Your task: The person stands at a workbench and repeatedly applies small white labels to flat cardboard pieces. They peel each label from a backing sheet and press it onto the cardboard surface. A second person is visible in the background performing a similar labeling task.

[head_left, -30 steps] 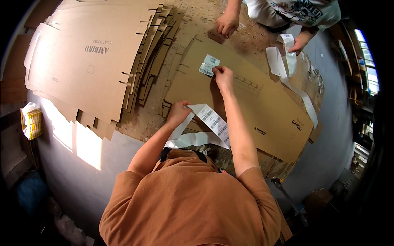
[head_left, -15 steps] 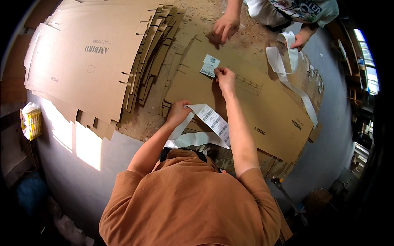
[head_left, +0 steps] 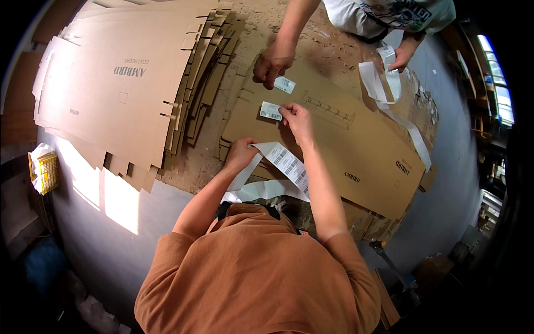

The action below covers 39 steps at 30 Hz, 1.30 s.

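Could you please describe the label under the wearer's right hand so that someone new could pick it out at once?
Find the flat cardboard sheet lying across the worktable, right of the big stack of cardboard blanks. Near its upper left end lies a small white barcode label, with the right hand touching its right edge. A second label sits just above, under a co-worker's hand; ours is the lower one.

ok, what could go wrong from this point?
1. The right hand is pressing a small label onto the flat cardboard sheet; held only at one end, it may go on crooked or creased.
2. The label strip in the left hand hangs loose and could fold or stick to itself.
3. A co-worker's hand is labelling close by; the hands could bump.
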Tool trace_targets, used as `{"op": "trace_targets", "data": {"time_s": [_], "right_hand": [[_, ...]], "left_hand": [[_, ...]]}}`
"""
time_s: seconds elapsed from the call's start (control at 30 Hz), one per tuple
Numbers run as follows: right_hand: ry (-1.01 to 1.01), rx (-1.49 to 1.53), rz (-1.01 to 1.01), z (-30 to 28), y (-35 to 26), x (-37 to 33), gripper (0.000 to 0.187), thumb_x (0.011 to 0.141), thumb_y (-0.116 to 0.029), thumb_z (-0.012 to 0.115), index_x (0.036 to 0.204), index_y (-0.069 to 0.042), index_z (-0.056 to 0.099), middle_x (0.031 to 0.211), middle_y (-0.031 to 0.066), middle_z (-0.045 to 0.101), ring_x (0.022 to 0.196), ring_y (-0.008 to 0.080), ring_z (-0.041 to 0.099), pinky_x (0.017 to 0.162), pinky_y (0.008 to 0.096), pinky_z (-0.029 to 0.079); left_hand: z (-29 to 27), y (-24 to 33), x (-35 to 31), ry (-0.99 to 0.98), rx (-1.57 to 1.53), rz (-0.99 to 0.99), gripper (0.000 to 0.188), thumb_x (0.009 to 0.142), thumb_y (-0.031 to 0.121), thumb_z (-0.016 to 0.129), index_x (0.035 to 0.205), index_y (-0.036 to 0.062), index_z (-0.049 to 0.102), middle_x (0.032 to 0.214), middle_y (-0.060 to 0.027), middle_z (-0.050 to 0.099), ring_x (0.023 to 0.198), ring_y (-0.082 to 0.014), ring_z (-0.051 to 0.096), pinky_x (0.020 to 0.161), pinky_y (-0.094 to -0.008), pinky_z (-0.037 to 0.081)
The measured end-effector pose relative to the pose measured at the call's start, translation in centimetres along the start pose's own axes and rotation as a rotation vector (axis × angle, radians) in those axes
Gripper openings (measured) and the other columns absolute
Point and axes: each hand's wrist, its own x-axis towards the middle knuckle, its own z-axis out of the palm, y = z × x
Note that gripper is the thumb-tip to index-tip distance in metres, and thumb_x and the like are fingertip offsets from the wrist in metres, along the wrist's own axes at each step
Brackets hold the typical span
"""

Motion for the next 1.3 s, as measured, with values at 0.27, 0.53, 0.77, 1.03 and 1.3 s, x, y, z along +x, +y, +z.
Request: {"op": "trace_targets", "data": {"time_s": [0.27, 0.53, 0.77, 1.03, 1.3], "right_hand": [[0.026, 0.338, 0.029, -0.3, 2.3, -2.6, 0.011, 0.086, -0.01, 0.064, 0.089, 0.0, 0.062, 0.064, -0.0018, 0.054, 0.053, 0.0046, 0.047, 0.047, 0.0191, 0.035], [-0.017, 0.409, -0.002, -1.1, 3.3, -2.0, 0.011, 0.087, -0.009, 0.064, 0.088, 0.001, 0.06, 0.064, -0.0016, 0.052, 0.052, 0.0043, 0.044, 0.046, 0.0195, 0.033], [-0.018, 0.407, 0.0, -1.1, 3.3, -2.1, 0.011, 0.086, -0.009, 0.064, 0.089, 0.001, 0.06, 0.063, -0.002, 0.051, 0.051, 0.0038, 0.042, 0.045, 0.0194, 0.031], [-0.022, 0.429, -0.016, -1.1, 3.3, -2.2, 0.013, 0.086, -0.01, 0.064, 0.09, 0.001, 0.06, 0.064, -0.0027, 0.051, 0.052, 0.0036, 0.042, 0.045, 0.0196, 0.031], [-0.012, 0.371, -0.009, -1.1, 3.2, -2.1, 0.013, 0.086, -0.011, 0.064, 0.089, 0.001, 0.061, 0.063, -0.0033, 0.051, 0.05, 0.0037, 0.041, 0.044, 0.0195, 0.03]], "left_hand": [[0.3, -0.7, 0.4, 0.02, 0.005, 0.023, 0.018, 0.075, 0.014, 0.065, 0.087, 0.0008, 0.068, 0.075, -0.0121, 0.068, 0.066, -0.0183, 0.065, 0.061, -0.0311, 0.05], [0.2, -0.5, 0.3, 0.053, 0.09, 0.069, 0.021, 0.074, 0.016, 0.066, 0.087, 0.0008, 0.068, 0.079, -0.014, 0.069, 0.072, -0.0208, 0.066, 0.067, -0.0319, 0.05], [0.3, -0.9, 0.5, 0.068, 0.087, 0.084, 0.021, 0.074, 0.017, 0.065, 0.086, 0.0009, 0.069, 0.078, -0.0138, 0.069, 0.072, -0.0209, 0.065, 0.067, -0.0318, 0.049], [0.3, -0.7, 0.2, 0.098, 0.113, 0.124, 0.02, 0.074, 0.016, 0.065, 0.086, 0.0012, 0.069, 0.075, -0.0122, 0.068, 0.067, -0.0188, 0.064, 0.064, -0.0311, 0.048], [0.3, -0.8, 0.3, 0.068, 0.055, 0.083, 0.019, 0.076, 0.017, 0.065, 0.086, 0.0011, 0.069, 0.071, -0.01, 0.068, 0.063, -0.016, 0.063, 0.06, -0.0308, 0.048]]}}
